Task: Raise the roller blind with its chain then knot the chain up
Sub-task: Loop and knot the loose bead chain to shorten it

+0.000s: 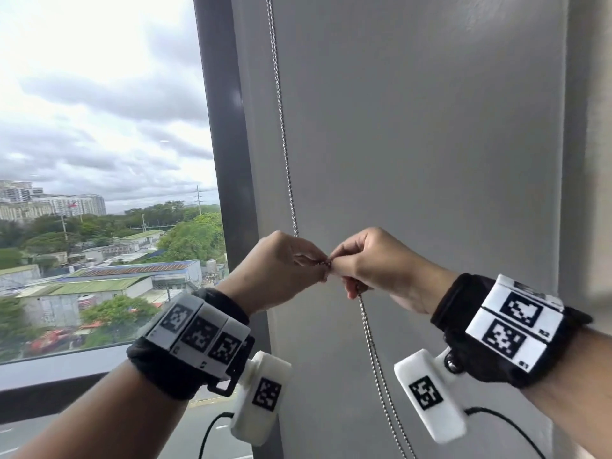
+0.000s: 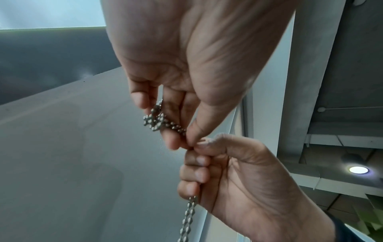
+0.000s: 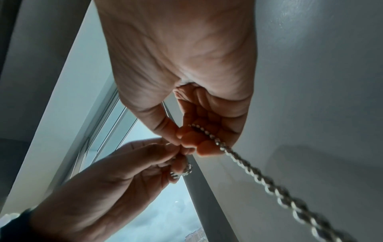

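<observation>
The grey blind (image 1: 414, 127) fills your right side, beside the window (image 1: 99, 160) and its dark frame (image 1: 228, 160). The chain (image 1: 284, 137) hangs down the blind's left edge into your hands, then drops doubled below them. Your left hand (image 1: 281, 270) pinches a bunched tangle of beads; your right hand (image 1: 374, 266) curls round the hanging strands, its grip meeting the left's thumb tip.

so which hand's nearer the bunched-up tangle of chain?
Left. The left hand holds the bunched chain in its fingers; the right hand grips the strand just beside it.
</observation>
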Action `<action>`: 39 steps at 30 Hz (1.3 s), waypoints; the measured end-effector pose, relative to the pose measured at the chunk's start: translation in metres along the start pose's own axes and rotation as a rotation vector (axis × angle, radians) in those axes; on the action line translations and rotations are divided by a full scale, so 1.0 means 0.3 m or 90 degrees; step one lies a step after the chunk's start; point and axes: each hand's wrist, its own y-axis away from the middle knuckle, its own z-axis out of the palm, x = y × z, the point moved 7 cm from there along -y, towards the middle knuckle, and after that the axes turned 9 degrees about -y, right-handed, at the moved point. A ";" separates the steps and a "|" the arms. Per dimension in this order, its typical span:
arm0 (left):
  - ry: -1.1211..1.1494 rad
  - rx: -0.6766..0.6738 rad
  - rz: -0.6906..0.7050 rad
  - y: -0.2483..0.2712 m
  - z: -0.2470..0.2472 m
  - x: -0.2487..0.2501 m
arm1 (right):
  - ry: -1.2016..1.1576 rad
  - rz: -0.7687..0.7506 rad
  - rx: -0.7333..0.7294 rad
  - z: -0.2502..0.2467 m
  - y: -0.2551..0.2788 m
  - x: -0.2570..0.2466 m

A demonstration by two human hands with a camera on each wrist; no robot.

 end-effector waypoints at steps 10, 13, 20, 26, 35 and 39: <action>0.135 0.079 -0.005 -0.012 -0.061 0.021 | -0.009 -0.063 -0.009 -0.016 -0.007 -0.115; 0.151 0.083 -0.006 -0.010 -0.063 0.021 | 0.002 -0.070 -0.004 -0.016 -0.010 -0.129; 0.168 0.114 0.005 -0.003 -0.077 0.020 | -0.028 -0.042 -0.013 -0.009 -0.013 -0.098; 0.288 0.183 -0.042 0.008 -0.111 -0.004 | -0.078 0.022 -0.027 -0.047 -0.028 -0.026; 0.500 0.164 -0.114 0.011 -0.061 0.017 | 0.155 -0.092 0.116 -0.041 -0.093 -0.108; 0.589 0.136 -0.141 0.013 -0.042 0.050 | -0.206 0.062 0.006 0.053 -0.116 -0.101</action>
